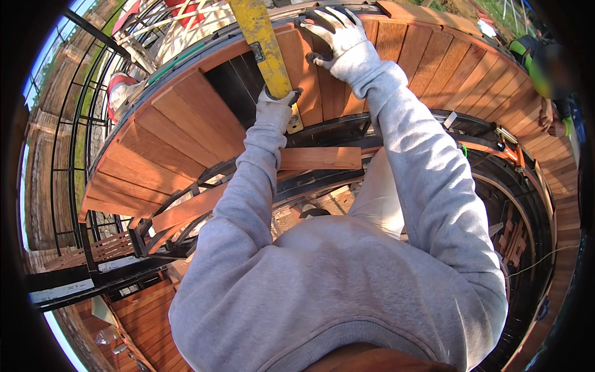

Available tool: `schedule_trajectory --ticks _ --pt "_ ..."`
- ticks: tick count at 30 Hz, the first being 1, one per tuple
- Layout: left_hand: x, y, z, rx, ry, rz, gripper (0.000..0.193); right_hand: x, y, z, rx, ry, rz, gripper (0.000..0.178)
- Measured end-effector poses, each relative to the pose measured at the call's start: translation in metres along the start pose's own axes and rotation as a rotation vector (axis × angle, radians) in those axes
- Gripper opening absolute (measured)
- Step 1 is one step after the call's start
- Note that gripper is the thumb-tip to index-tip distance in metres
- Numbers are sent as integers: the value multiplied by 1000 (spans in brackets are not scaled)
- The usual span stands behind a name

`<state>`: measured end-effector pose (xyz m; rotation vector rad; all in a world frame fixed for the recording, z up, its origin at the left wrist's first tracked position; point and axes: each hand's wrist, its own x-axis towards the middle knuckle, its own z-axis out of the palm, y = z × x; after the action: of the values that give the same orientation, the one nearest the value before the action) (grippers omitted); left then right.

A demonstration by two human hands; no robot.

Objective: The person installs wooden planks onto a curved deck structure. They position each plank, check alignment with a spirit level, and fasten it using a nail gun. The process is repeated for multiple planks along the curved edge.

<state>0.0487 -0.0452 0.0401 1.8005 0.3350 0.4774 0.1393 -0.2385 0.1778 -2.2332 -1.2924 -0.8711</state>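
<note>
My left hand point(276, 106), in a white and dark work glove, is closed around a long, scuffed yellow spirit level point(263, 46). The level lies lengthwise across a curved row of reddish wooden planks point(390, 46), its near end showing below my fingers. Beside it on the left, a gap between planks exposes a dark surface point(234, 87). My right hand point(334, 34), gloved too, rests with fingers spread on the far part of the planks, just right of the level. A loose board point(320, 159) lies below my left hand, near the inner edge of the curve.
Black metal bars point(74, 146) rise on the left. At the right, another person point(542, 68) has bare hands point(548, 118) near the planks. An orange tool point(512, 154) sits by the inner rim. Lower left is a plank deck point(145, 316) with a clear bottle point(106, 335).
</note>
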Motion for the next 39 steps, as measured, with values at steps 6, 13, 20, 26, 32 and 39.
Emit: schedule_trajectory --ticks 6,13,20,26,32,39 --pt "2 -2 0 -26 -54 -60 52 -1 3 -3 -1 11 -13 76" --pt "3 -3 0 3 -40 -97 52 -3 5 19 -411 -198 110 70" --pt "-2 8 -3 54 -29 -95 48 -3 14 22 -197 -31 110 90" --pt "-8 19 -3 60 -30 -63 42 -6 16 25 -199 -19 110 94" --pt "-6 18 -3 31 -62 -114 47 -6 16 25 -201 -22 103 90" --pt "-1 11 -1 55 -52 -113 53 -7 16 25 -159 15 86 88"
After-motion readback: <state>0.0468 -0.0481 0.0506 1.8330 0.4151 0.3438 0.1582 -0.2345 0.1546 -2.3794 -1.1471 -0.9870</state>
